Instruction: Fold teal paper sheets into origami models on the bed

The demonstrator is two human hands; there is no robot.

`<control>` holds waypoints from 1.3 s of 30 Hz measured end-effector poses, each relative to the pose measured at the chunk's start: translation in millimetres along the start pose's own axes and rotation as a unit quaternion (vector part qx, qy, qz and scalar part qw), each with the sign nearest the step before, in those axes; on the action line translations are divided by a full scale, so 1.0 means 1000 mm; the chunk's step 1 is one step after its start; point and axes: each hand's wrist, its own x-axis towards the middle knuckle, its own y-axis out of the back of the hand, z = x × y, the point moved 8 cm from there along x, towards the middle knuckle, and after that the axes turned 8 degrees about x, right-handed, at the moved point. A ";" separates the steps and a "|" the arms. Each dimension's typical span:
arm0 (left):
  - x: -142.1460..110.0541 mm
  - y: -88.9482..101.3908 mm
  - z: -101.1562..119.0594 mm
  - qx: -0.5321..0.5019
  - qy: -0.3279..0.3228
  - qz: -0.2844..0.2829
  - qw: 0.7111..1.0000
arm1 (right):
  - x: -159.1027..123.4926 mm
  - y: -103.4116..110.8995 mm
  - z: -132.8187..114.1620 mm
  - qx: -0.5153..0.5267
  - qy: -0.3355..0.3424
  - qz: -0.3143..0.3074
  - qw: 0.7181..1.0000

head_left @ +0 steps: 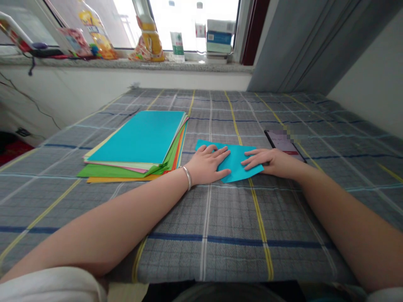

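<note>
A folded teal sheet of paper [236,161] lies on the grey plaid cloth [226,218] in front of me. My left hand [208,164] rests flat on its left half, fingers stretched out toward the right. My right hand [270,162] lies flat on its right edge, fingers pointing left. Both hands press the paper down; neither grips it. A silver bangle [188,178] circles my left wrist.
A stack of coloured paper sheets [138,144], teal on top, lies to the left of the hands. A phone [284,144] lies just behind my right hand. Bottles and boxes [217,40] line the windowsill [126,63]. A grey curtain [302,46] hangs at the right.
</note>
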 end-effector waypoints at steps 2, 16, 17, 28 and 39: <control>0.004 -0.002 -0.001 0.000 0.004 -0.001 1.000 | 0.001 0.000 0.000 0.007 -0.001 0.003 1.000; 0.017 -0.002 -0.009 -0.014 -0.041 -0.004 0.999 | 0.005 0.003 0.002 -0.020 -0.055 0.078 0.995; 0.016 -0.005 -0.008 0.005 -0.049 -0.022 0.999 | 0.006 0.002 0.002 -0.023 -0.061 0.085 0.994; -0.007 -0.008 0.003 0.077 -0.097 -0.126 0.984 | 0.017 0.000 0.000 -0.078 -0.078 0.145 0.983; -0.007 -0.011 -0.002 0.068 -0.105 -0.129 0.984 | 0.025 -0.003 0.001 -0.122 -0.084 0.181 0.972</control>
